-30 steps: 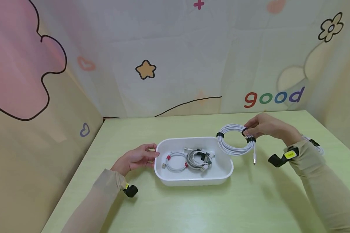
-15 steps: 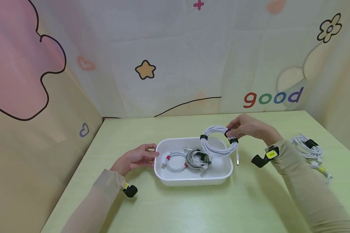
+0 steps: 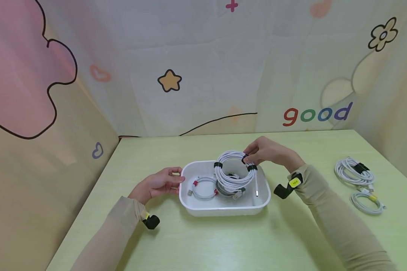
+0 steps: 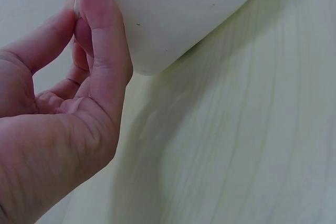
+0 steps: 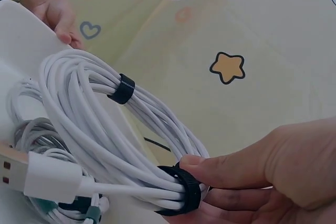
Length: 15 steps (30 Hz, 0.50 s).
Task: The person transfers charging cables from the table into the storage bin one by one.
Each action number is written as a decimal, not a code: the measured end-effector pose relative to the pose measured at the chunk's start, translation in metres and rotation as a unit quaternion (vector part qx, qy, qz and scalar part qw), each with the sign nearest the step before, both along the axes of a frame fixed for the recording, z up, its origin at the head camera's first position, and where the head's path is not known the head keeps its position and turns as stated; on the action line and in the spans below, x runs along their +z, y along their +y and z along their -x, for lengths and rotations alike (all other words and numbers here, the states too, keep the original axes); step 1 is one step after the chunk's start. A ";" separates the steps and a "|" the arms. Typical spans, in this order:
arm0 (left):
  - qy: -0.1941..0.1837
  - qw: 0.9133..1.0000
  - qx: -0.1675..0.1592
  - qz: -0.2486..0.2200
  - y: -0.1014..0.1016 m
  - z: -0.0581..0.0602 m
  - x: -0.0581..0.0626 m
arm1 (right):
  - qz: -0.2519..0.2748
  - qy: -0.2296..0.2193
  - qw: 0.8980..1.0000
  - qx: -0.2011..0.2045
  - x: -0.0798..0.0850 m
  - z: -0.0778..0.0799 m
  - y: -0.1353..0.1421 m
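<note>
My right hand point(image 3: 271, 152) pinches a large coil of white cable point(image 3: 233, 184) by its side, with the thumb on a black tie in the right wrist view. The coil hangs over the white plastic tub point(image 3: 224, 212), its plug point(image 5: 52, 177) dangling. At the tub's left end, my left hand point(image 3: 157, 183) grips the rim between thumb and fingers point(image 4: 107, 51). Inside the tub lie a thin cable coil with red ties point(image 3: 203, 197) and a grey cable bundle point(image 5: 39, 128), the latter partly hidden by the held coil.
To the right on the pale green table point(image 3: 203, 244) lie a white cable coil with a black strap point(image 3: 346, 174) and, nearer, a smaller coil with a yellow tie point(image 3: 366, 210). A printed curtain point(image 3: 203, 94) stands behind the table.
My right hand has carried the white cable coil leftward, from beside the tub's right end to over its middle. The two coils on the right have come into full view. My left hand stays put.
</note>
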<state>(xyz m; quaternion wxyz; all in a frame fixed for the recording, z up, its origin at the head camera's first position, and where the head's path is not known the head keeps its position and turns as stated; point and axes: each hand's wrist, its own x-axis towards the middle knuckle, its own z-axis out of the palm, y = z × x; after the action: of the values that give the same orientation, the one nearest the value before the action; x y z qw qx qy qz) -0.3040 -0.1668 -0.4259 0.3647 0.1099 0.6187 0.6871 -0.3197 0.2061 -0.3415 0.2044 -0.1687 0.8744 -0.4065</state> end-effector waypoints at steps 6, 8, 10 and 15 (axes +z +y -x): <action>-0.006 1.000 0.005 -0.004 -0.001 0.000 0.000 | 0.008 -0.002 1.000 0.007 -0.004 0.002 -0.019; -0.011 1.000 0.009 -0.004 -0.001 0.000 0.000 | 0.011 -0.004 1.000 0.008 -0.006 0.001 -0.025; -0.013 1.000 0.010 -0.004 -0.001 0.000 0.001 | 0.011 -0.006 1.000 0.008 -0.007 0.000 -0.032; -0.014 1.000 0.008 -0.004 -0.001 0.000 0.001 | 0.006 -0.008 1.000 0.014 -0.010 -0.002 -0.047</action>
<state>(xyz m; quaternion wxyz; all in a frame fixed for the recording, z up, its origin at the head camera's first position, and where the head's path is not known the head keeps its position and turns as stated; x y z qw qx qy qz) -0.3036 -0.1676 -0.4254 0.3675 0.0969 0.6119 0.6937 -0.3179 0.1586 -0.3514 0.2160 -0.1789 0.8678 -0.4102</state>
